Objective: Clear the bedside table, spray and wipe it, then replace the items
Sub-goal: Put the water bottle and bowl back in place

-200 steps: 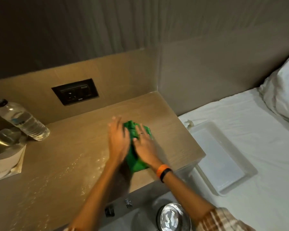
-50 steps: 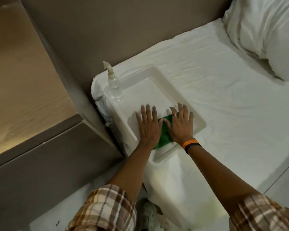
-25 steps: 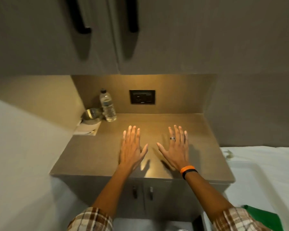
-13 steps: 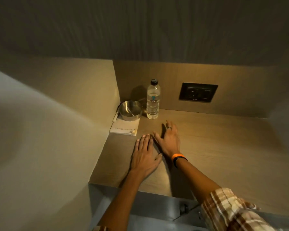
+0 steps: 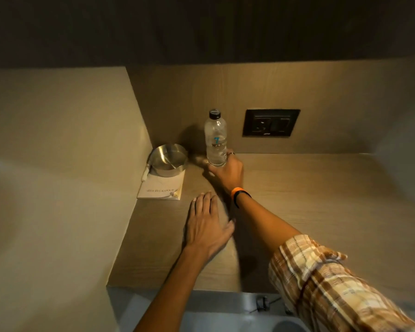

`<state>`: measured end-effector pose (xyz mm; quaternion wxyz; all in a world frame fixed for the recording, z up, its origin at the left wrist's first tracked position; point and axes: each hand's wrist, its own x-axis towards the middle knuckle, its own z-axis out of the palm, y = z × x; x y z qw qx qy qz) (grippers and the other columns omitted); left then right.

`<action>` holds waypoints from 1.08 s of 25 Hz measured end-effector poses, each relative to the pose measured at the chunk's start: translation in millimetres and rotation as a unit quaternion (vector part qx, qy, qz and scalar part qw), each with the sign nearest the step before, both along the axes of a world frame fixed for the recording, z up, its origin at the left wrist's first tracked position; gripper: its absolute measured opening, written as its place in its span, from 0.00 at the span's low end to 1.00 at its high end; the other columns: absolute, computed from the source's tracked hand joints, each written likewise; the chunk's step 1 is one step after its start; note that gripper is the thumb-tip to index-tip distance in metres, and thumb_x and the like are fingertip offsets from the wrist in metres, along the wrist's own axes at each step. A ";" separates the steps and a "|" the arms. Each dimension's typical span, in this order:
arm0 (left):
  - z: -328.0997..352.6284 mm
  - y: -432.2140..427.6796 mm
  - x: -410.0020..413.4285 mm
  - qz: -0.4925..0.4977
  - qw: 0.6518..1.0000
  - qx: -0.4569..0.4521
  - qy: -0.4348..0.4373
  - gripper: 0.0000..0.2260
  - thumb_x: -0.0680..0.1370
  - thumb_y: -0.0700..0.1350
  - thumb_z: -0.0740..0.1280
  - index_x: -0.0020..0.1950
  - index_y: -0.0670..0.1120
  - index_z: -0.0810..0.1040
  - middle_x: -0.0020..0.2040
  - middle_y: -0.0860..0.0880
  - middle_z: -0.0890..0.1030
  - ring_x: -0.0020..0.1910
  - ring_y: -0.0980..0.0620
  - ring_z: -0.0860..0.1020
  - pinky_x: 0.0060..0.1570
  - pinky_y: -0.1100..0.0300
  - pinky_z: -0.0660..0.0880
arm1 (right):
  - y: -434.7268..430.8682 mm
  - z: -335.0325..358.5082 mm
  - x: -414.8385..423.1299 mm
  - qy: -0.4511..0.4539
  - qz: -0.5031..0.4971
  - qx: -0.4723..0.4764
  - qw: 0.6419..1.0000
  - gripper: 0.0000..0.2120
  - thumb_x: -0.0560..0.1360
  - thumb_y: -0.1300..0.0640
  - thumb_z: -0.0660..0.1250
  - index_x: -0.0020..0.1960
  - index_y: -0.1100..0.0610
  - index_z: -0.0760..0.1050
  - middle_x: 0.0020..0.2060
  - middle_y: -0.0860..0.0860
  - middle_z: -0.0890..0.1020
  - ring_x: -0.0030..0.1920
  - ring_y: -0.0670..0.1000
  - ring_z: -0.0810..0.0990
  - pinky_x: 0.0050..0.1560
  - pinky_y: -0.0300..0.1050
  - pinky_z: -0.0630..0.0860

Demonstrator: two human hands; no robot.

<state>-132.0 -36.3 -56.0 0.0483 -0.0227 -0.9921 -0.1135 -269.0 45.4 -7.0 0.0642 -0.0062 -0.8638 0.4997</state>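
Observation:
A clear water bottle (image 5: 215, 137) with a black cap stands upright at the back of the wooden bedside table (image 5: 309, 207). My right hand (image 5: 227, 172), with an orange and black wristband, is wrapped around the bottle's base. My left hand (image 5: 207, 226) lies flat and open on the tabletop nearer the front. A round metal bowl (image 5: 168, 159) sits on a white notepad (image 5: 162, 186) in the back left corner, with a white pen (image 5: 146, 170) beside it.
A black socket plate (image 5: 270, 122) is set in the back panel to the right of the bottle. A beige side panel (image 5: 58, 164) closes off the table's left. Grey cabinet doors with small handles (image 5: 261, 304) lie below the front edge.
My right hand has reached back across the tabletop and closed around the bottle's base. My left hand stays flat on the table. The view has moved closer.

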 end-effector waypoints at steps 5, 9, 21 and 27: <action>2.1 67.2 -19.3 -0.045 0.998 0.038 -0.017 0.42 0.75 0.70 0.50 0.81 0.45 0.51 0.83 0.45 0.49 0.82 0.47 0.44 0.80 0.49 0.40 | 113.3 -0.7 9.4 -0.024 -0.093 0.007 0.995 0.20 0.64 0.45 0.75 0.53 0.47 0.74 0.40 0.45 0.84 0.41 0.45 0.84 0.38 0.36 0.80; 3.3 133.6 -36.4 -0.075 0.996 0.047 -0.030 0.43 0.75 0.70 0.50 0.82 0.45 0.47 0.83 0.45 0.45 0.81 0.49 0.39 0.80 0.48 0.38 | 218.3 0.7 8.3 -0.045 -0.194 0.059 0.978 0.21 0.65 0.38 0.73 0.53 0.48 0.77 0.41 0.44 0.86 0.40 0.45 0.84 0.49 0.48 0.84; -8.8 177.4 -50.8 -0.069 0.997 0.017 -0.018 0.43 0.76 0.72 0.46 0.82 0.46 0.42 0.83 0.47 0.41 0.80 0.50 0.35 0.79 0.46 0.36 | 334.5 9.7 -17.4 -0.010 -0.179 0.012 0.984 0.08 0.67 0.57 0.75 0.44 0.59 0.81 0.37 0.56 0.86 0.39 0.53 0.86 0.44 0.55 0.85; -8.1 179.2 -52.8 -0.069 0.997 0.021 -0.014 0.43 0.76 0.72 0.47 0.82 0.46 0.43 0.83 0.47 0.42 0.81 0.50 0.37 0.79 0.45 0.38 | 328.4 -0.6 -9.5 -0.063 -0.196 -0.040 0.978 0.30 0.68 0.54 0.78 0.66 0.61 0.73 0.58 0.57 0.81 0.57 0.57 0.81 0.62 0.56 0.80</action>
